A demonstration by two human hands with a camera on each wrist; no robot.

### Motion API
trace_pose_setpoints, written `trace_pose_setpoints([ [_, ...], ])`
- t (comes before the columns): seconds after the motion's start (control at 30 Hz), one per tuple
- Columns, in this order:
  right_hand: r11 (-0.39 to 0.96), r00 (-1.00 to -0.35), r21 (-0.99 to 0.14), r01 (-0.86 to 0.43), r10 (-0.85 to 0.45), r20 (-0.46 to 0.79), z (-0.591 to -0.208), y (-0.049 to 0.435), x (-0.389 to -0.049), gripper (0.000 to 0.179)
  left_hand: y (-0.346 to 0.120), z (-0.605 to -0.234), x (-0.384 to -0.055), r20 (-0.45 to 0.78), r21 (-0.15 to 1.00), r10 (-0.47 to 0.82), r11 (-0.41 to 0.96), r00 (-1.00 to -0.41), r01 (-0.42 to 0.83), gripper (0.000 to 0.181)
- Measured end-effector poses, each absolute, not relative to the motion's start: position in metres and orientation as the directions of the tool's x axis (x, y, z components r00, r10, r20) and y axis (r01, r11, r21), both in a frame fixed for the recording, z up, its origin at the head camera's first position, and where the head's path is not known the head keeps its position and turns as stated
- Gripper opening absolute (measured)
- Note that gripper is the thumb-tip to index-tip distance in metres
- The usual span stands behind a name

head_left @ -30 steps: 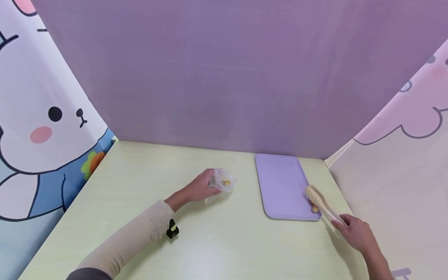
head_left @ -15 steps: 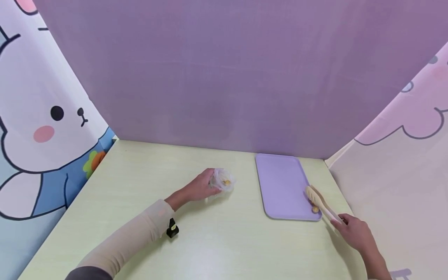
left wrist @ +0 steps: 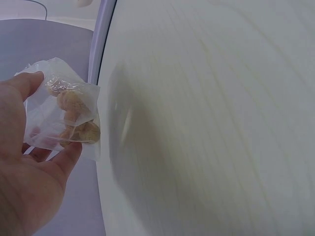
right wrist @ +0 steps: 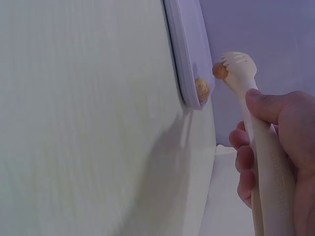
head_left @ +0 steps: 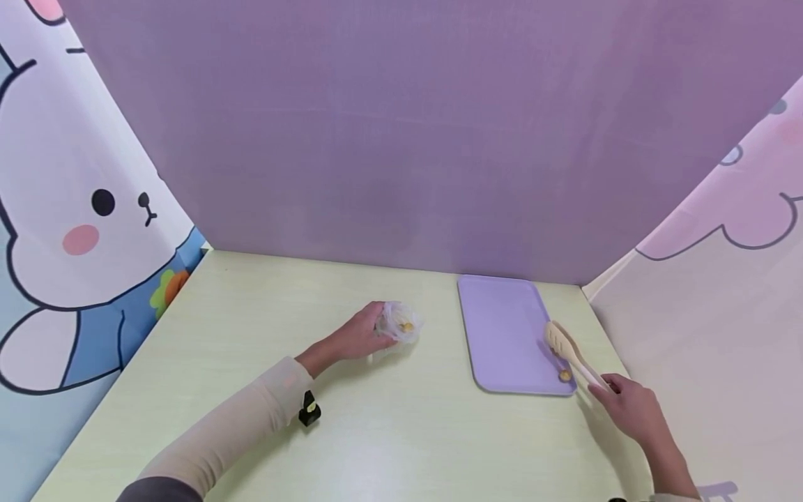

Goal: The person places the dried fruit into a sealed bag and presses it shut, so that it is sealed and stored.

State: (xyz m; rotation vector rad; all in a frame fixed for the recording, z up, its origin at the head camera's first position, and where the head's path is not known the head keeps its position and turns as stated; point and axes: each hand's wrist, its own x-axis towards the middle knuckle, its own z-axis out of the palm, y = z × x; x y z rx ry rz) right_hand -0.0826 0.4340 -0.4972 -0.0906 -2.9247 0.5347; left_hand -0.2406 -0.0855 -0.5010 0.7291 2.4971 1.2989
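Note:
In the head view my left hand (head_left: 362, 333) holds a clear plastic bag (head_left: 395, 317) above the middle of the table. The left wrist view shows several knobbly light-brown pieces (left wrist: 74, 105) inside, thumb and fingers spread around the bag's sides. At the right, my right hand (head_left: 633, 410) grips cream-coloured tongs (head_left: 574, 352), whose slotted tips are over the right side of a purple tray (head_left: 502, 335). Between those tips sits a small round brown piece (right wrist: 220, 71), raised off the tray. A second round brown piece (head_left: 565, 375) lies in the tray's near right corner.
The pale wooden table (head_left: 351, 446) meets a purple back wall (head_left: 401, 139). A printed cartoon curtain (head_left: 81, 279) hangs along the left side, and another printed sheet (head_left: 721, 314) stands close beside my right hand.
The tongs have risen a little from the tray with one brown piece in their tips, leaving the other in the corner. My left hand and the bag stay in place.

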Motion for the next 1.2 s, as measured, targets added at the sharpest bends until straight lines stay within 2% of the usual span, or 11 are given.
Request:
trace_pose_setpoints([
  [0.33,0.933,-0.97,-0.358,-0.041,0.049,0.236,-0.496,0.424,-0.092,0.028,-0.086,-0.501,-0.241,0.02,0.81,0.534,0.487,-0.845,0.327,0.072],
  [0.93,0.915,-0.965,-0.394,-0.087,0.02,0.26,-0.483,0.394,-0.115,0.026,-0.085,-0.5,-0.24,0.014,0.815,0.533,0.484,-0.846,0.319,0.072],
  [1.2,0.89,-0.983,-0.451,-0.069,0.016,0.181,-0.475,0.378,-0.125,0.031,-0.085,-0.499,-0.24,0.019,0.829,0.538,0.462,-0.842,0.314,0.071],
])
